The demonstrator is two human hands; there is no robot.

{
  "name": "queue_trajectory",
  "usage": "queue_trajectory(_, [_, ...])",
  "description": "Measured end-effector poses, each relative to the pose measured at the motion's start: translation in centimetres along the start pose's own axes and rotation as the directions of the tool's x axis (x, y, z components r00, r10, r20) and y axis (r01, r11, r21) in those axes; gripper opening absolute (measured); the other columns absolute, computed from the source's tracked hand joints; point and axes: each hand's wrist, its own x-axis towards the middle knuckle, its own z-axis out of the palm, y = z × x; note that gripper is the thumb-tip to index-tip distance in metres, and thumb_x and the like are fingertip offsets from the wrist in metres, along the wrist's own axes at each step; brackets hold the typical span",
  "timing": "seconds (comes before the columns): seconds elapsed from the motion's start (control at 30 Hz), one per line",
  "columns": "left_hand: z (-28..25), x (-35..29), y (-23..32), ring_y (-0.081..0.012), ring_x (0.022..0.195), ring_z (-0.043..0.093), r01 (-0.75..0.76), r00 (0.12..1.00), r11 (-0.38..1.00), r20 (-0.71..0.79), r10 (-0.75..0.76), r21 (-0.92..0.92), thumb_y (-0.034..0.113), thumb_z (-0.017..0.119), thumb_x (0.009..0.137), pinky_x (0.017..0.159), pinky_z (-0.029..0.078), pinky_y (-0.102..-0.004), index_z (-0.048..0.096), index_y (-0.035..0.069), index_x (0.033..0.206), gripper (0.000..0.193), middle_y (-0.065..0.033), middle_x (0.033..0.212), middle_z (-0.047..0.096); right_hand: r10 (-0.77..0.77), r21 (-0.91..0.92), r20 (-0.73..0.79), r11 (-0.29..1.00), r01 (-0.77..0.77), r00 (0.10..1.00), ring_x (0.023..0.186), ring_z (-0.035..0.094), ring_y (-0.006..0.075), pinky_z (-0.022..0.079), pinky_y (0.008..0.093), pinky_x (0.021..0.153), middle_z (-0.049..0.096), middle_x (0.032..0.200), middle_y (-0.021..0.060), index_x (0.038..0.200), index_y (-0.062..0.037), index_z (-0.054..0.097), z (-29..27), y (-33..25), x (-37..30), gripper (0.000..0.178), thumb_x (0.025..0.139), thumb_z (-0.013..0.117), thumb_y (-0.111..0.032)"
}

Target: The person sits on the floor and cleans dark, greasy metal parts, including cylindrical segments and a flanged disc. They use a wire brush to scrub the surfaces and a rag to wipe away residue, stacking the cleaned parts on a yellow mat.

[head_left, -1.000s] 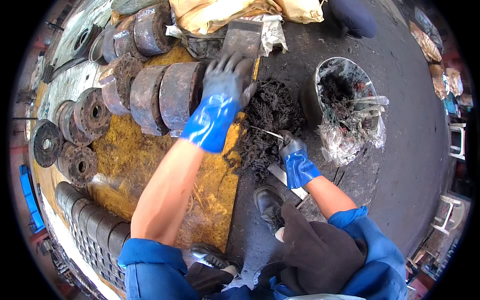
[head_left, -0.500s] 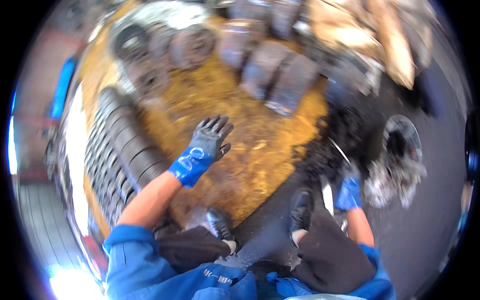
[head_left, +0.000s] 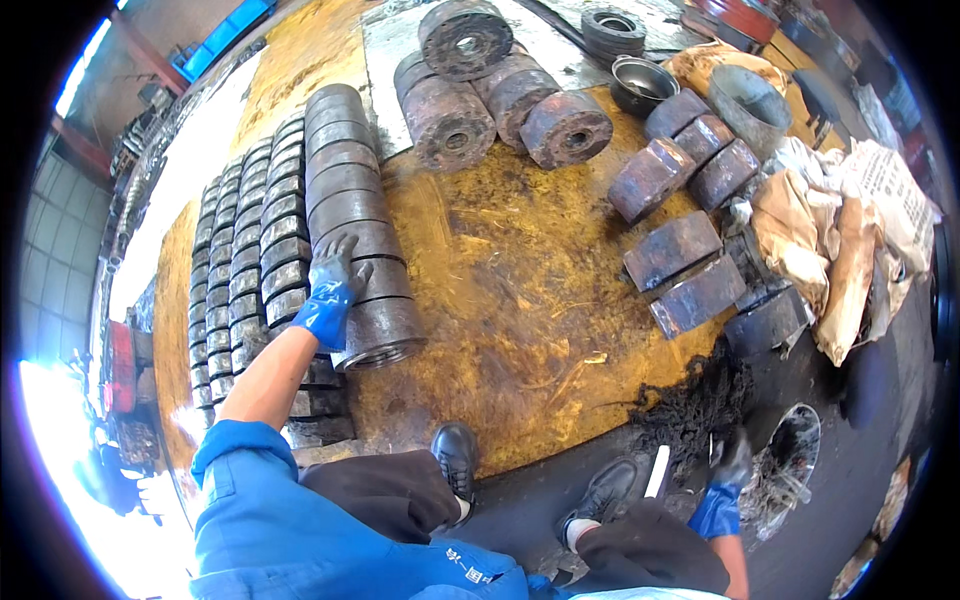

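My left hand, in a blue and grey glove, lies with fingers stretched over a long row of dark grey metal cylinders laid end to end. Left of that row run several rows of smaller dark rings. Low on the right, my right hand, gloved alike, is closed beside a heap of black stringy matter. A thin pale edge shows at its fingers, too small to name. Just left of it lies a flat white bar. A tipped, round-mouthed container with grey scraps sits to its right.
Thick rusty cylinders with centre holes stand at the far edge of the stained yellow board. Heavy dark blocks lie on the right, near a black pot, a grey bucket and brown paper sacks.
The view has shifted and sharpened. My left hand has gone from above the yellow board to the cylinder row at left. My right hand stays by the black heap.
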Motion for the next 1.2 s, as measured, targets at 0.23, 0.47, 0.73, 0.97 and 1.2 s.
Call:
queue_trajectory(0.23, [3.1, 9.8, 4.3, -0.0365, 0.143, 0.05, -0.088, 0.969, 0.984, -0.244, 0.048, -0.155, 0.044, 0.073, 0.09, 0.119, 0.04, -0.0477, 0.053, 0.01, 0.149, 0.071, -0.0181, 0.153, 0.054, -0.447, -0.084, -0.114, 0.894, 0.44, 0.887, 0.127, 0.061, 0.042, 0.048, 0.05, 0.11, 0.066, 0.136, 0.023, 0.144, -0.002, 0.058, 2.4, -10.3, 25.3, 0.053, 0.096, 0.067, -0.024])
queue_trajectory(0.47, [1.3, 22.8, 8.4, -0.0339, 0.143, 0.051, -0.054, 0.937, 0.986, -0.349, -0.006, -0.159, 0.054, 0.072, 0.091, 0.119, 0.04, -0.0465, 0.05, 0.009, 0.151, 0.078, -0.0187, 0.153, 0.055, -0.211, -0.095, -0.127, 0.975, 0.2, 0.969, 0.125, 0.062, 0.0421, 0.046, 0.0515, 0.109, 0.067, 0.133, 0.0235, 0.138, -0.0047, 0.063, 11.0, -15.9, 31.6, 0.047, 0.1, 0.062, -0.032])
queue_trajectory(0.73, [-5.5, 41.6, 13.1, -0.0443, 0.128, 0.059, -0.319, 0.666, 0.948, -0.714, 0.216, -0.01, 0.052, 0.068, 0.095, 0.108, 0.049, -0.0501, 0.054, 0.004, 0.145, 0.071, -0.0265, 0.142, 0.06, -0.274, -0.054, -0.184, 0.962, 0.269, 0.944, 0.123, 0.063, 0.0407, 0.048, 0.0512, 0.107, 0.069, 0.129, 0.0219, 0.134, -0.0043, 0.065, 11.0, -14.5, 33.1, 0.04, 0.101, 0.061, -0.026])
queue_trajectory(0.97, [-12.2, 51.4, 19.3, -0.0472, 0.124, 0.062, -0.432, 0.853, 0.878, -0.409, 0.325, -0.204, 0.052, 0.064, 0.098, 0.105, 0.05, -0.0509, 0.052, 0.002, 0.148, 0.072, -0.0312, 0.136, 0.062, -0.262, 0.034, -0.128, 0.963, 0.269, 0.956, 0.123, 0.062, 0.043, 0.047, 0.0525, 0.107, 0.068, 0.129, 0.0232, 0.129, -0.0014, 0.065, 9.2, -13.5, 34.5, 0.037, 0.099, 0.06, -0.022])
queue_trajectory(1.2, [-9.0, 53.2, 18.5, -0.0348, 0.147, 0.048, -0.221, 0.962, 0.958, -0.203, 0.184, -0.181, 0.056, 0.074, 0.093, 0.118, 0.042, -0.041, 0.041, 0.004, 0.159, 0.091, -0.0233, 0.159, 0.048, -0.248, 0.061, -0.161, 0.964, 0.26, 0.955, 0.127, 0.059, 0.044, 0.044, 0.0534, 0.111, 0.064, 0.135, 0.0255, 0.128, 0.001, 0.064, 9.0, -15.3, 32.5, 0.04, 0.096, 0.061, -0.022])
